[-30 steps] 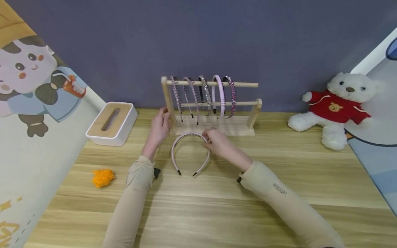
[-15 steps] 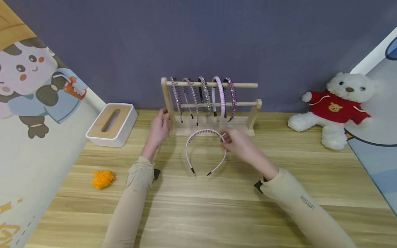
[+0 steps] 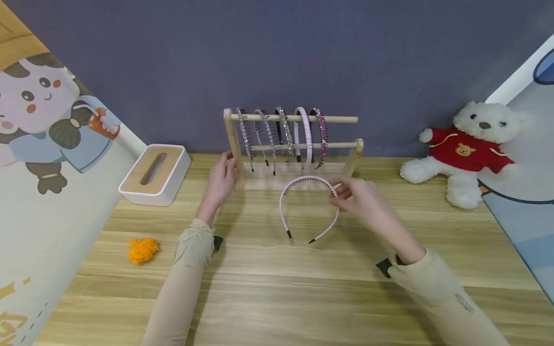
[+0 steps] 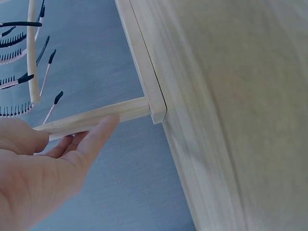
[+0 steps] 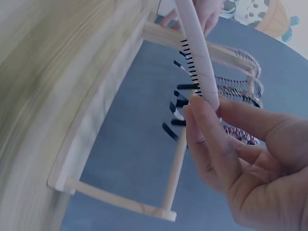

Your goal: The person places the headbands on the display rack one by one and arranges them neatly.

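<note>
My right hand [image 3: 363, 199] pinches a pale pink headband [image 3: 308, 178] by its right side, in front of the wooden headband rack [image 3: 354, 157]. The headband has black comb teeth inside and dark tips pointing down. In the right wrist view, thumb and fingers hold the pink band [image 5: 199, 57]. My left hand [image 3: 221, 179] grips the rack's left upright; the left wrist view has thumb and fingers on either side of that post [image 4: 96, 115]. Several headbands hang on the rack, among them a silver glittery one [image 3: 286, 132], a thick pink one [image 3: 306, 127] and a magenta glittery one [image 3: 322, 132].
A white tissue box [image 3: 169, 185] with a wooden lid stands left of the rack. Nearer on the wooden table [image 3: 277, 298] lies an orange yarn pompom [image 3: 143, 250]. A white teddy bear [image 3: 463, 151] in a red top sits at the right. A dark wall [image 3: 277, 53] rises behind.
My right hand has carried the pink headband to the right, from before the rack's left part to before its right part. My left hand has stayed at the rack's left upright.
</note>
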A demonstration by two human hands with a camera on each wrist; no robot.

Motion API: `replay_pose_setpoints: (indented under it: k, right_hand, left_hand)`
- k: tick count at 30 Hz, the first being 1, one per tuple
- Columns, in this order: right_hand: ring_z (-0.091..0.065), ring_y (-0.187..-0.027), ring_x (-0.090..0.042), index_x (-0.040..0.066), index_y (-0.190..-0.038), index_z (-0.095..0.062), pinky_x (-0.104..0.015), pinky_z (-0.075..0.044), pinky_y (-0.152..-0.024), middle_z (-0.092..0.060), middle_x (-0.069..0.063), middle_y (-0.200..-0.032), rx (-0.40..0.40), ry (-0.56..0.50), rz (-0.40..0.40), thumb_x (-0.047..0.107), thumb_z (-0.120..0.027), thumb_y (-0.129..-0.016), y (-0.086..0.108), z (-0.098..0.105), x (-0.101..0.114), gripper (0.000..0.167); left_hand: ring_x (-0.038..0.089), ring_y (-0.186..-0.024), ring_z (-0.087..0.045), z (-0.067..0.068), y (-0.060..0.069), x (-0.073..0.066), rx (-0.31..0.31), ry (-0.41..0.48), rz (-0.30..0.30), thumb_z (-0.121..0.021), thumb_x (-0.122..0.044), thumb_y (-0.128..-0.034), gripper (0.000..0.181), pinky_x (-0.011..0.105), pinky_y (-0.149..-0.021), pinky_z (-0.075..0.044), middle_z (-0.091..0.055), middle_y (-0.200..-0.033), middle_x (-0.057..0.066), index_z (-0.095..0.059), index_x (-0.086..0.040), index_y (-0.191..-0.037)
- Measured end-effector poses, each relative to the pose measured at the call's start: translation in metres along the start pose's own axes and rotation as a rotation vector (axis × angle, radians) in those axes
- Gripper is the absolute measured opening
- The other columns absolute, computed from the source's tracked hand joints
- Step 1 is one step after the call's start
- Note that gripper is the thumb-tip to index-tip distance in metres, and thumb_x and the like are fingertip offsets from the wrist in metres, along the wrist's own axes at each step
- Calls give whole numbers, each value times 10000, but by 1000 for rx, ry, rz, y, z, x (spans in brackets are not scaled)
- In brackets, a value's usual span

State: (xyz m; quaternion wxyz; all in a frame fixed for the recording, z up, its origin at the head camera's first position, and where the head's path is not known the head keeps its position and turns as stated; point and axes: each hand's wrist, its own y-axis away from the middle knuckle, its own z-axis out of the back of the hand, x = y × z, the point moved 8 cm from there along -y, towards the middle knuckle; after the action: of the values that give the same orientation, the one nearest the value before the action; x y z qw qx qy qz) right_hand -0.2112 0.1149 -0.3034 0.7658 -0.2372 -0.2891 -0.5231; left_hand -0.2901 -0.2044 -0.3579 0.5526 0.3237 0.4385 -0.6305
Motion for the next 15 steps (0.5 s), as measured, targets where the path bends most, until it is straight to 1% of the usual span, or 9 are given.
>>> replay_pose_setpoints:
  k: [6, 11, 15]
  right_hand:
    - [-751, -940, -395, -123, -1271, -668, -327, -685, -661, -773, -214, -997, -35, -12, 7, -7, -800, -955, 15, 20, -6, 362]
    - [-741, -932, -415, -145, -1260, -658, -241, -660, -635, -765, -234, -1000, -81, -30, 26, -36, -813, -934, 24, 36, -9, 377]
    - [-750, -923, -412, -133, -1256, -674, -181, -638, -627, -766, -235, -1004, -123, -11, 23, -32, -828, -922, 30, 48, -9, 381]
  left_hand:
    - [462, -1372, -564, 0, 0, -1, 1, 0, 2, -381, -90, -1175, 418, 497, -1063, -594, -517, -1506, 346, -431, 88, -1550]
    - [464, -1372, -563, 0, 0, 0, -1, -6, -2, -376, -91, -1176, 424, 509, -1056, -599, -514, -1508, 348, -423, 83, -1560]
    - [468, -1363, -570, 1, 0, -1, -6, -16, -10, -375, -84, -1175, 421, 514, -1047, -603, -520, -1500, 352, -426, 88, -1556]
